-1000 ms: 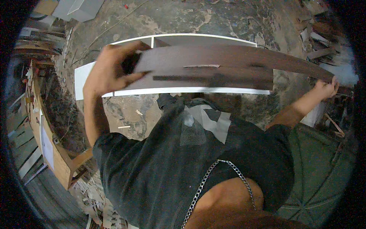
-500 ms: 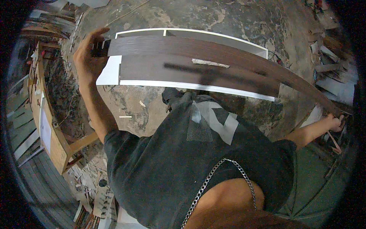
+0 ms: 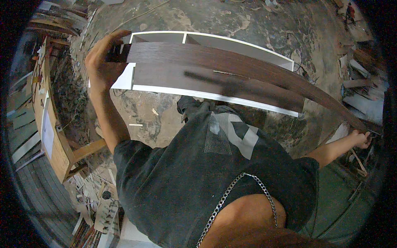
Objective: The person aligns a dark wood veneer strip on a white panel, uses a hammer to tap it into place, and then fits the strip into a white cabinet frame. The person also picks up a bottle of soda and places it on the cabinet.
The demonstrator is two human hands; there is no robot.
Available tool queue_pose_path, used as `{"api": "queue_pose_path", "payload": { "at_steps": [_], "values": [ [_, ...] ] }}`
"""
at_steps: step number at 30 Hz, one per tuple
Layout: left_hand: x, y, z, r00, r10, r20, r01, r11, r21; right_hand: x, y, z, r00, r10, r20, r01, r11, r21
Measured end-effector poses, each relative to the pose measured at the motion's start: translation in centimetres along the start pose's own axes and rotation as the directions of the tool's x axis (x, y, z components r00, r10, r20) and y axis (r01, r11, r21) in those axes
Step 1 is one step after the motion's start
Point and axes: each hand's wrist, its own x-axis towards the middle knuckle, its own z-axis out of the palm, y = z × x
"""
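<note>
A long dark brown wood-grain board (image 3: pixel 231 60) spans the space in front of me, looking curved in the wide view. My left hand (image 3: pixel 105 53) is closed round its left end, fingers over the end and partly in shadow. At the far right my right hand (image 3: pixel 360 139) is closed at the other end; its exact grip is small and dim. Beneath the board lies a long white-edged cabinet (image 3: pixel 231 100) with a brown panel and divided compartments along its far side. The board hides part of it. A thin pale strip (image 3: pixel 228 73) shows beside the board's near edge.
A wooden workbench frame (image 3: pixel 53 136) stands at the left. Offcuts and scrap strips (image 3: pixel 97 206) pile up at lower left. More scrap boards (image 3: pixel 364 101) lean at the right. A cable (image 3: pixel 300 68) lies on the stained concrete floor (image 3: pixel 256 20) by the cabinet's right end.
The board's left end and my left hand have shifted slightly right. The board now covers more of the pale strip. The whole view has moved a little; both hands keep their places at the ends.
</note>
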Motion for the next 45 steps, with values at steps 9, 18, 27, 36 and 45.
{"api": "queue_pose_path", "payload": {
  "at_steps": [9,18,27,36,45],
  "values": [
    [-1.8,-0.6,-1.1,0.996,0.045,0.074,-0.046,0.999,0.007,-3.4,-2.0,0.8,0.998,0.029,0.050,-0.023,0.994,-0.111],
    [-15.6,0.9,24.1,0.859,0.063,0.508,0.207,0.865,-0.458,4.8,-7.6,12.1,0.633,-0.148,0.760,-0.050,0.972,0.231],
    [-17.1,20.1,31.8,0.334,0.657,0.677,0.085,0.694,-0.715,-1.3,-37.5,15.4,0.472,-0.326,0.819,-0.369,0.771,0.519],
    [3.9,28.0,23.4,0.598,0.713,0.365,0.684,-0.217,-0.696,-16.5,-37.9,4.7,-0.071,-0.117,0.991,0.083,0.989,0.123],
    [9.9,20.5,13.3,0.966,0.024,0.258,0.072,-0.981,-0.177,-21.2,-28.2,-9.0,-0.412,0.345,0.843,0.358,0.912,-0.198]
  ]
}}
